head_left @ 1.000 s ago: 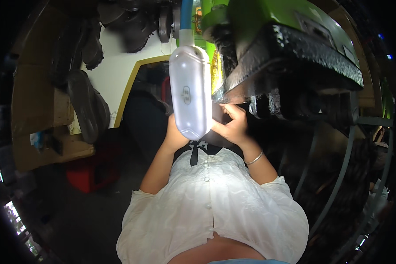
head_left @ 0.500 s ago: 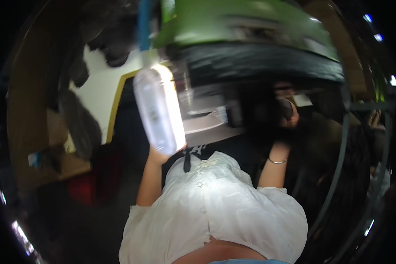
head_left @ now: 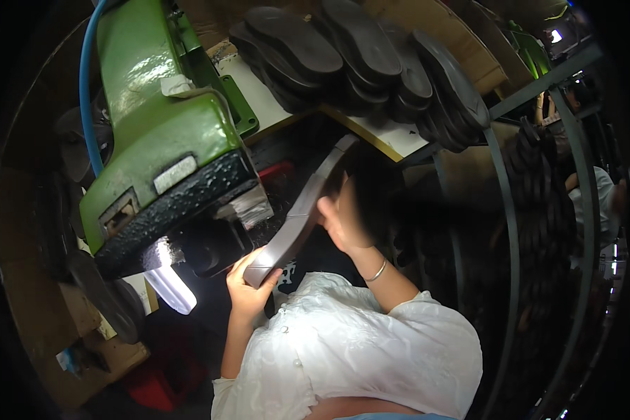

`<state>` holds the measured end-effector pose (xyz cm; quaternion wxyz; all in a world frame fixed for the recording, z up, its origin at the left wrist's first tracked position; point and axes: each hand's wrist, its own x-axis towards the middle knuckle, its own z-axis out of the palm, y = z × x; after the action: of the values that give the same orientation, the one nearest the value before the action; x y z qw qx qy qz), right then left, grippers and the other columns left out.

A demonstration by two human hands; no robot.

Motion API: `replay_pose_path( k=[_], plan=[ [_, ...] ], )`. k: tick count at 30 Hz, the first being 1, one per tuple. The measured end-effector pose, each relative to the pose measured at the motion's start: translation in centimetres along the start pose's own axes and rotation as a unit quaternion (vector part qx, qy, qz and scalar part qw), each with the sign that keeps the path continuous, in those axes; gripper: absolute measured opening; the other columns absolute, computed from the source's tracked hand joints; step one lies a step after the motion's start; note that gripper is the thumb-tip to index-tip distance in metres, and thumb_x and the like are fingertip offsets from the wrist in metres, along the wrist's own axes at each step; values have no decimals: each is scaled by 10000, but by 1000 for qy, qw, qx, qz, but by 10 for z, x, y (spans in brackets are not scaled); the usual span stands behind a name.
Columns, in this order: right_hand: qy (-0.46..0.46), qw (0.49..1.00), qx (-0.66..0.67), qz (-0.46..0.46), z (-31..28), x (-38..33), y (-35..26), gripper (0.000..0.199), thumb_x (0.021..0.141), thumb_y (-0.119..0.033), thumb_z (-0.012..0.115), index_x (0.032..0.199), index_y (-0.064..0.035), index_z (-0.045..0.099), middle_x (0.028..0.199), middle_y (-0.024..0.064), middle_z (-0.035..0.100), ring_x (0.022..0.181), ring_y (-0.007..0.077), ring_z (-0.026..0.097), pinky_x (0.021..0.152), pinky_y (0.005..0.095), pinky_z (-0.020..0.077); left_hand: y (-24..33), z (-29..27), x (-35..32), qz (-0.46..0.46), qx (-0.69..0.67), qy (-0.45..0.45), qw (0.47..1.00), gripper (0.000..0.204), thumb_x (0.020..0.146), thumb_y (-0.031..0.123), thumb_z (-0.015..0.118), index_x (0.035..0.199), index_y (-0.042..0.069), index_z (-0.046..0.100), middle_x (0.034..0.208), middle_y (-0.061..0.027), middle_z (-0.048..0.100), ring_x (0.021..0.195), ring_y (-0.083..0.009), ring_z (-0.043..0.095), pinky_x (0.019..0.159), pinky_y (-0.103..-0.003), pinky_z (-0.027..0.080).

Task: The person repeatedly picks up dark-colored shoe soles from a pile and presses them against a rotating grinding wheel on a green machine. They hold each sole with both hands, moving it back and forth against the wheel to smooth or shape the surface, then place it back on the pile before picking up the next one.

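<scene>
Steadying the grey sole [head_left: 297,227] falls to the left hand [head_left: 247,292], closed around its near end, thumb on one side, fingers on the other. Sole stands edge-on, tilted, far end up and to the right, just beside the black underside of the green machine [head_left: 164,133]. Right hand [head_left: 340,222] is part-open by the sole's middle; a dark blur hides some of its fingers, so cannot tell whether it touches the sole or holds anything.

Handling, my judgement: keep the left grip firm but low, leaving the sidewall uncovered; support mid-length with the right so the long end does not sag; hold clear of the machine's edge; angle the sidewall toward the white lamp [head_left: 171,288].
</scene>
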<state>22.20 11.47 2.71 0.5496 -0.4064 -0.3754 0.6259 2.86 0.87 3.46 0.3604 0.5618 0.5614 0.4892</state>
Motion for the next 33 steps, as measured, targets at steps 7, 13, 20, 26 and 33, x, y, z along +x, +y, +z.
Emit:
replay_pose_path(
  k=[7,13,20,26,33],
  plan=[
    [153,939,-140,-274,-67,28,-91,222,849,-164,572,1011,-13,584,960,41,580,857,97,524,779,220,408,-20,-7,-5,-172,-250,-83,949,564,732,223,689,1190,-22,468,1157,-156,503,1005,-172,513,824,-295,442],
    [266,909,66,-315,-98,59,-156,322,874,-141,461,1185,-61,452,1190,144,435,1018,234,500,823,361,471,-36,-15,3,-153,-60,-53,985,396,819,111,592,1187,12,486,1234,-125,440,1125,-225,453,868,-305,425],
    [212,929,-66,-297,-107,126,-136,712,803,-118,591,1371,-101,164,1380,160,172,1218,279,291,950,441,353,-82,-46,9,-123,58,27,990,367,778,207,640,1085,36,535,1173,-132,487,1053,-277,499,842,-383,431],
    [277,860,-286,-319,-37,75,-96,638,783,-124,614,1333,-87,293,1417,128,133,1303,258,165,1026,380,218,-66,-120,86,-22,137,388,911,565,762,232,657,1191,-24,393,1124,-171,483,981,-301,498,814,-384,431],
    [78,921,-236,-300,-30,69,-24,460,815,-26,539,1237,50,373,1382,136,234,1239,248,298,1004,356,260,-70,-269,201,-179,-82,494,847,660,627,438,723,930,-117,535,823,-156,570,773,-210,541,706,-320,428]
  ],
)
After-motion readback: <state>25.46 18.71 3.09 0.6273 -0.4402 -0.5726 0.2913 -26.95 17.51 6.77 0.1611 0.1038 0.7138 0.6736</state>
